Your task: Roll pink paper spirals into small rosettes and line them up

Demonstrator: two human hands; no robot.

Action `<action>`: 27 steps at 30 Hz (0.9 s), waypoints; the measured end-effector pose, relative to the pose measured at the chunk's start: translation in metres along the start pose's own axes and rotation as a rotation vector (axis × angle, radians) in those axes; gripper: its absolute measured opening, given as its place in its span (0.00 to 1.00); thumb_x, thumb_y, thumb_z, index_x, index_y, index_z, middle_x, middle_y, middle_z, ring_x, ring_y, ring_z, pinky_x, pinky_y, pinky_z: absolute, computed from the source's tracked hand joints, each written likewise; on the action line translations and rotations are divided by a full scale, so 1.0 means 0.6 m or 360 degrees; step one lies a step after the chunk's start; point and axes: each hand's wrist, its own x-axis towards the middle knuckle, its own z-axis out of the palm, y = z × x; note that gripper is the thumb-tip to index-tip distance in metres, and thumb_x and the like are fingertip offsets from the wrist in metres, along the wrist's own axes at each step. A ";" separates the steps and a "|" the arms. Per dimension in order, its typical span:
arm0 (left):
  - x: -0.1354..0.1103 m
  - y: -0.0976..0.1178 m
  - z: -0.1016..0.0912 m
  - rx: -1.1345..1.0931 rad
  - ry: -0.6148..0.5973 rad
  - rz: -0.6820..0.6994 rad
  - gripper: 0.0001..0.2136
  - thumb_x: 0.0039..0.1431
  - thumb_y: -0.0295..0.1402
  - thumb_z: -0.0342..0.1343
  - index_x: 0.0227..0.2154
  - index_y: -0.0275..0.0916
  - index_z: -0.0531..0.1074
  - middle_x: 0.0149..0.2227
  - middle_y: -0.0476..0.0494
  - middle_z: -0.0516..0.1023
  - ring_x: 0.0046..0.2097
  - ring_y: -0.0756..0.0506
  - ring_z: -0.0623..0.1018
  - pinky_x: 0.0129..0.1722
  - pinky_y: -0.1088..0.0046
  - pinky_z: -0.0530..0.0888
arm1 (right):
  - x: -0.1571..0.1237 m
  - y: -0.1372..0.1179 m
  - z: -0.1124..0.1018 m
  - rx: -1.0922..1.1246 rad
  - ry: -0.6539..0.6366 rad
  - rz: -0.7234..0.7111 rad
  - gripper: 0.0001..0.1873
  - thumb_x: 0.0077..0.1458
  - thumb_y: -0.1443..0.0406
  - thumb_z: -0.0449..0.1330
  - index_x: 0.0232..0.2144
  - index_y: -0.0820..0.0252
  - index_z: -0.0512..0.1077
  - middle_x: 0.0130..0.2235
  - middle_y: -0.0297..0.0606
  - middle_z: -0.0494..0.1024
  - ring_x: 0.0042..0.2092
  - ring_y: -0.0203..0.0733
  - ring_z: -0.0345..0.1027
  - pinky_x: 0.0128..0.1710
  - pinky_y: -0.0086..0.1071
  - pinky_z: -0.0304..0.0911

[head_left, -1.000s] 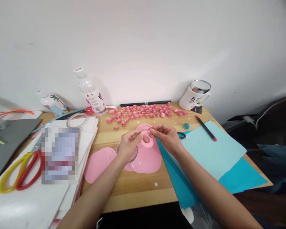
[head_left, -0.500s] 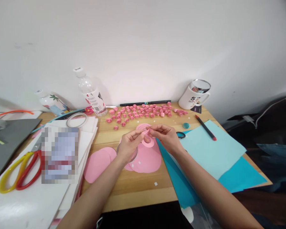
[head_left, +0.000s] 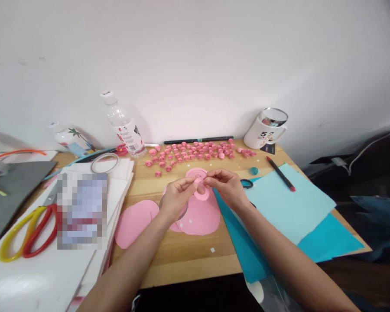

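Note:
A curled pink paper strip (head_left: 202,194) is pinched between my two hands above the middle of the table. My left hand (head_left: 178,196) grips it from the left with thumb and fingers closed. From the right, the thumb and forefinger of my right hand (head_left: 226,186) hold its upper end. Beneath them lie pink paper circles (head_left: 201,219), one of them cut into a spiral. A roll of tape (head_left: 162,203) sits partly hidden behind my left hand. Several small rolled pink paper flowers (head_left: 195,151) lie in rows beyond my hands.
Scissors (head_left: 32,234), a blurred phone-like object (head_left: 84,212) and white sheets lie left. Bottles (head_left: 126,130) and a mug (head_left: 263,130) stand by the wall. Blue paper (head_left: 289,208) with a dark red-tipped pen (head_left: 281,174) is at right, near a teal cap (head_left: 254,170).
My hands stay nearly in place, with only a slight shift of the fingers on the pink paper strip. Nothing else has visibly moved.

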 end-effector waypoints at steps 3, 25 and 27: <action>0.000 -0.001 -0.001 0.0018 0.0005 0.0006 0.09 0.52 0.33 0.57 0.33 0.34 0.77 0.27 0.43 0.79 0.31 0.49 0.75 0.37 0.73 0.69 | 0.001 0.002 0.000 -0.0010 0.0055 -0.0002 0.09 0.38 0.62 0.69 0.25 0.59 0.75 0.24 0.33 0.77 0.27 0.35 0.69 0.30 0.31 0.64; 0.000 -0.007 -0.002 -0.0028 -0.0012 -0.0016 0.10 0.52 0.34 0.58 0.34 0.33 0.77 0.28 0.42 0.79 0.32 0.47 0.77 0.39 0.71 0.70 | -0.001 0.002 0.001 -0.0013 -0.0036 0.0004 0.10 0.38 0.63 0.69 0.24 0.60 0.73 0.23 0.32 0.74 0.26 0.35 0.67 0.28 0.31 0.63; 0.001 -0.009 -0.003 -0.0042 -0.0002 -0.0018 0.10 0.51 0.34 0.58 0.34 0.34 0.76 0.27 0.43 0.79 0.33 0.47 0.77 0.39 0.70 0.70 | 0.000 0.004 0.001 -0.0012 -0.0015 0.0002 0.10 0.37 0.63 0.69 0.24 0.60 0.73 0.28 0.35 0.77 0.27 0.35 0.68 0.28 0.31 0.63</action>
